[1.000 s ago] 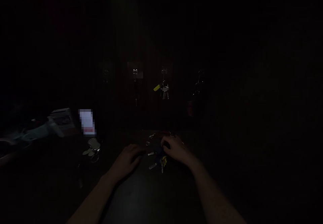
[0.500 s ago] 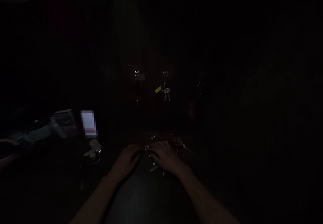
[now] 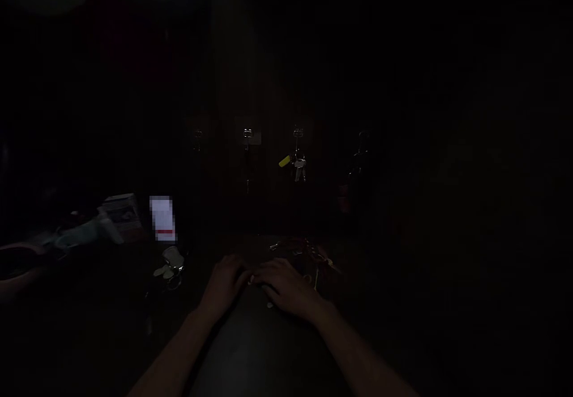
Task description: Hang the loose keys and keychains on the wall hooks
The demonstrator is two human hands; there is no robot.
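The scene is very dark. My left hand [image 3: 226, 280] and my right hand [image 3: 286, 286] are close together over the dark tabletop, fingers bent inward and fingertips nearly meeting. Between them, at the right fingertips, shows a small pale piece [image 3: 251, 279]. Below the right palm a small light bit [image 3: 269, 305] peeks out; what it belongs to is mostly hidden, though it looks like part of a bunch of keys. The left fingers are curled, and shadow hides what they grip. Behind my right hand lies a tangle of reddish cord with metal clips [image 3: 308, 248].
Keys with a yellow tag [image 3: 285, 161] hang from a hook at the back, beside other hooks [image 3: 248, 133]. On the left are a bright blurred-out rectangle [image 3: 163, 218], a key ring with pale tags [image 3: 172, 265], a small box [image 3: 122, 215] and a pinkish round rim [image 3: 22, 248].
My right hand has come slightly nearer the left, and the small pale piece has moved down and left with it. More of the cord shows behind. The view has shifted slightly.
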